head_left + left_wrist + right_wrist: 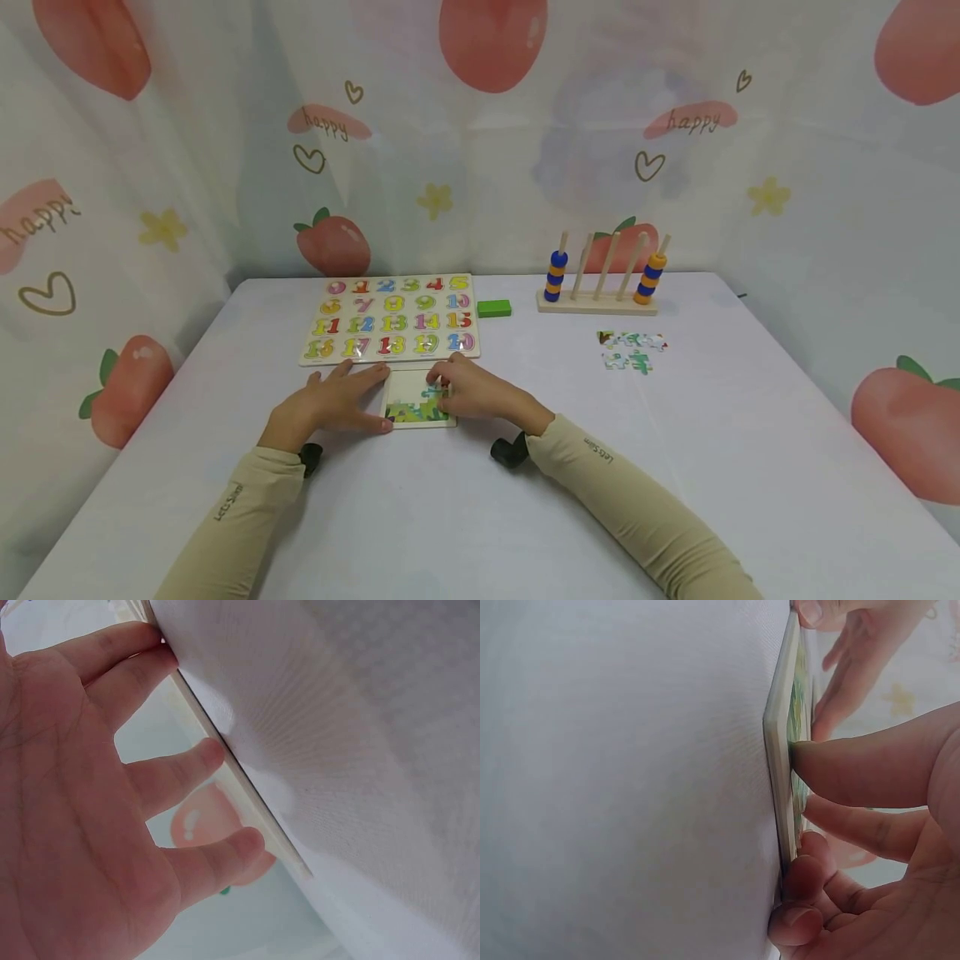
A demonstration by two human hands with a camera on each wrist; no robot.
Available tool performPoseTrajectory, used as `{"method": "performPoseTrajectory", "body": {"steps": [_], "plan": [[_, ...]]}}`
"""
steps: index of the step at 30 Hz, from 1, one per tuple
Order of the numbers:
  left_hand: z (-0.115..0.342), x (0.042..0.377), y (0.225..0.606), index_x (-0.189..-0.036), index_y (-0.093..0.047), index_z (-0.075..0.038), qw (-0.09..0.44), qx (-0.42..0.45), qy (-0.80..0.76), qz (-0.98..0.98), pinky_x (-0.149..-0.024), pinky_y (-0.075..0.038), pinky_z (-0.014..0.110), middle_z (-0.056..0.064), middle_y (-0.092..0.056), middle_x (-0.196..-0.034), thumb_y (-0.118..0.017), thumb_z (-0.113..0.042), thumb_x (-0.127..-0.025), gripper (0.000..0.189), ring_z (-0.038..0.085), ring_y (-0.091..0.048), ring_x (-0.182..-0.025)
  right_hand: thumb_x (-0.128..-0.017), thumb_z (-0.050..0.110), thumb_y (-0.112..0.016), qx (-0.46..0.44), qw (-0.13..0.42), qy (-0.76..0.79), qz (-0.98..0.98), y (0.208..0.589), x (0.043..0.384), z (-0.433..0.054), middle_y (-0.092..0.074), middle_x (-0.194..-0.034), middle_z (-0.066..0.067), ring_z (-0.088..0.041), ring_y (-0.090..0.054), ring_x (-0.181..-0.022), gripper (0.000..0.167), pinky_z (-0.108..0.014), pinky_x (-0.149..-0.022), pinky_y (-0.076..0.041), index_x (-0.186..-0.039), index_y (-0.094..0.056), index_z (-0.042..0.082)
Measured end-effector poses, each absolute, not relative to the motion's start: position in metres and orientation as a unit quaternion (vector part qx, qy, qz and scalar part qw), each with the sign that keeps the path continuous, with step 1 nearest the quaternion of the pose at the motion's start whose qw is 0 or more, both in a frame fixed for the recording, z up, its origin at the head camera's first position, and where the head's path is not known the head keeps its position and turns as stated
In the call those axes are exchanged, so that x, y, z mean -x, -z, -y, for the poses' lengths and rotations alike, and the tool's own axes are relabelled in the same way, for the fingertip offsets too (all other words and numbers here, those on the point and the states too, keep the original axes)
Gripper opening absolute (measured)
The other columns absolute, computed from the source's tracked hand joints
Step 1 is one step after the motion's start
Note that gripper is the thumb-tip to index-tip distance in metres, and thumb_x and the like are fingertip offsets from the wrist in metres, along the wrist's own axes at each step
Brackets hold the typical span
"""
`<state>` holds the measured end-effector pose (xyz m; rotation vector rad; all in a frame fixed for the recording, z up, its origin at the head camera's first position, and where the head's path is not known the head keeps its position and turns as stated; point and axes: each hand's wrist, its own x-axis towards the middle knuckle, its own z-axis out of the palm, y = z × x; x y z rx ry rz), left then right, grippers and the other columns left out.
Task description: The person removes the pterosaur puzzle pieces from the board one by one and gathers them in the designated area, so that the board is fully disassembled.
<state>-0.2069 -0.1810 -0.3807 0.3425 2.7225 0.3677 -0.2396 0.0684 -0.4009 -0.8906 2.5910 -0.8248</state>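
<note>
A small jigsaw puzzle tray [420, 424] lies flat on the table, its lower part filled with green pieces and its upper left bare. My left hand [333, 400] spreads along the left side, thumb on the near corner and index finger at the far corner. In the left wrist view the left fingers [180, 776] are extended. My right hand [476, 390] bends over the tray's right side. Its thumb and index finger pinch a blue-green puzzle piece [432, 391] low against the tray. In the right wrist view the right thumb [855, 769] presses down, other fingers curled by the edge.
A number board [375, 362] lies just beyond the tray, with a green block [494, 308] at its right. A wooden peg rack [596, 307] with blue and orange rings stands at the back. Several loose puzzle pieces [632, 340] lie right of centre.
</note>
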Motion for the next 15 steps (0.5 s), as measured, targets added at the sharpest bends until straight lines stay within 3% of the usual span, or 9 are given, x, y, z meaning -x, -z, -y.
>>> {"method": "performPoseTrajectory", "body": {"steps": [8, 15], "plan": [[0.1808, 0.2075, 0.3812, -0.168, -0.037, -0.015, 0.186, -0.124, -0.13, -0.966, -0.122, -0.005, 0.078, 0.014, -0.032, -0.173, -0.083, -0.055, -0.09, 0.1, 0.05, -0.009, -0.16, -0.096, 0.003, -0.076, 0.296, 0.149, 0.299, -0.895, 0.4012, 0.24, -0.069, -0.054, -0.117, -0.01, -0.023, -0.055, -0.106, 0.035, -0.036, -0.09, -0.053, -0.13, -0.066, 0.006], [0.1817, 0.2078, 0.3822, -0.168, -0.037, -0.016, 0.182, -0.126, -0.127, -0.967, -0.122, -0.005, 0.078, 0.015, -0.033, -0.172, -0.083, -0.057, -0.089, 0.1, 0.05, -0.01, -0.16, -0.095, 0.001, -0.076, 0.312, 0.136, 0.304, -0.89, 0.4013, 0.2425, -0.0686, -0.061, -0.107, -0.005, -0.021, -0.056, -0.1, 0.034, -0.033, -0.087, -0.052, -0.126, -0.064, 0.006]]}}
